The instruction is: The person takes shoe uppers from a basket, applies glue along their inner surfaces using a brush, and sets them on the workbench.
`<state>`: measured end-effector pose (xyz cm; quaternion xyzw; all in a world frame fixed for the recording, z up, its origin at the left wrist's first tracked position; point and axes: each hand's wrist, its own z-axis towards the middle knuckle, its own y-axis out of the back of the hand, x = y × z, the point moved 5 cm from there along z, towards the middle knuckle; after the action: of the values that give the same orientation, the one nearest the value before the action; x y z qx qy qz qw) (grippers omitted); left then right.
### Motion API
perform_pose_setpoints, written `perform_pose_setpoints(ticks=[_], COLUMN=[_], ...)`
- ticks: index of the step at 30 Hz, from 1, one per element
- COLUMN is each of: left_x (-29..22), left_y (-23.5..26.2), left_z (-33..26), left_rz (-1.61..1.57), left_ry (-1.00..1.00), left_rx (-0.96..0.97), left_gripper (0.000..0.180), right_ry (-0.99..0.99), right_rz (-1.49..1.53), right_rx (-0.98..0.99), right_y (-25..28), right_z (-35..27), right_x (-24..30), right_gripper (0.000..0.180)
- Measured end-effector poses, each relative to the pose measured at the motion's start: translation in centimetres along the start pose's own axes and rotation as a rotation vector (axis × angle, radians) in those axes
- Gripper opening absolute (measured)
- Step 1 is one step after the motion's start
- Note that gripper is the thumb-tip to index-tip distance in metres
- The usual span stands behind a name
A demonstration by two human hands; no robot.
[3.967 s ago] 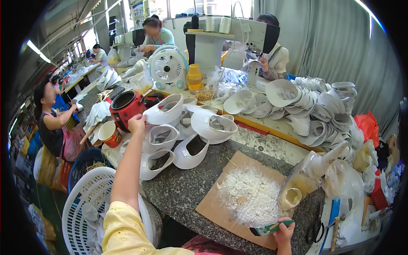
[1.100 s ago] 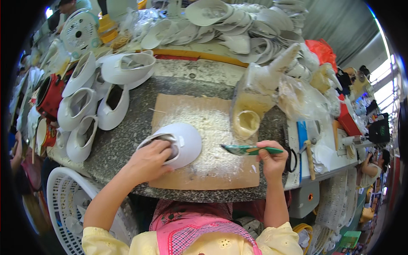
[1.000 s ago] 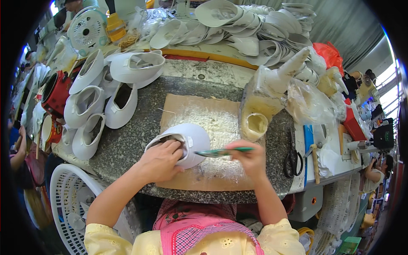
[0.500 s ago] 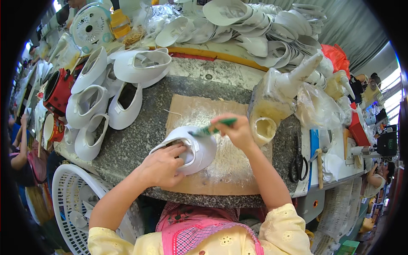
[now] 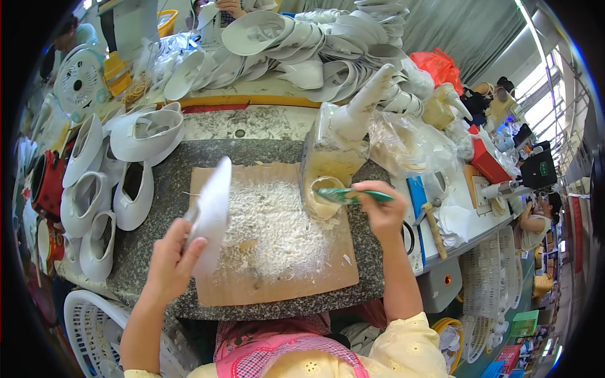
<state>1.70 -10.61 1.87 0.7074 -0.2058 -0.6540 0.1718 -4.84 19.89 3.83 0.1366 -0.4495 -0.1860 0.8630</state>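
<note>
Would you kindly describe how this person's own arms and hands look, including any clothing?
The left hand and right hand are gloveless, and the forearms bare, with no watch in sight. The right sleeve is pale yellow with small floral motifs; only a sliver of left sleeve shows.

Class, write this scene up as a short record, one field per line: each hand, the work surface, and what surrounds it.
Left hand: holds a white visor-shaped piece, motion-blurred
Right hand: grips a green-handled brush, its tip at the mouth of a yellowed container
Work surface: cardboard sheet bearing white residue, on a speckled grey slab
Left side: piled white pieces; white basket below
Right side: wooden handle
Far side: heap of white brims
</note>
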Motion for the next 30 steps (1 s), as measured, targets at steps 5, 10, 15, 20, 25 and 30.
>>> perform_pose_setpoints(ticks=[5, 10, 15, 20, 25, 30], left_x=[2.2, 3.7, 2.4, 1.8, 0.6, 1.0], left_y=[-2.9, -5.4, -7.4, -7.1, -5.6, -4.5], left_z=[-0.3, -0.2, -0.8, -1.0, -0.8, -0.3], left_rz=[0.275, -0.455, -0.638, -0.768, -1.005, -1.175], left_ry=[0.130, 0.185, 0.278, 0.300, 0.237, 0.330], left_rx=[0.075, 0.294, 0.517, 0.449, 0.390, 0.274], left_gripper=[0.037, 0.056, 0.081, 0.094, 0.094, 0.096], right_ry=[-0.032, -0.342, -0.220, -0.218, -0.136, -0.096], right_rz=[0.174, 0.302, 0.681, 0.572, 0.682, 0.583], right_rx=[0.077, -0.070, -0.057, 0.192, 0.455, 0.209], right_y=[2.0, 1.9, -5.1, -8.4, -10.0, -10.4], right_z=[-2.0, -4.5, -4.1, -3.2, -5.6, -2.7], right_x=[-1.6, -1.9, 3.4, 5.4, 6.7, 6.4], right_gripper=[0.008, 0.010, 0.014, 0.012, 0.014, 0.012])
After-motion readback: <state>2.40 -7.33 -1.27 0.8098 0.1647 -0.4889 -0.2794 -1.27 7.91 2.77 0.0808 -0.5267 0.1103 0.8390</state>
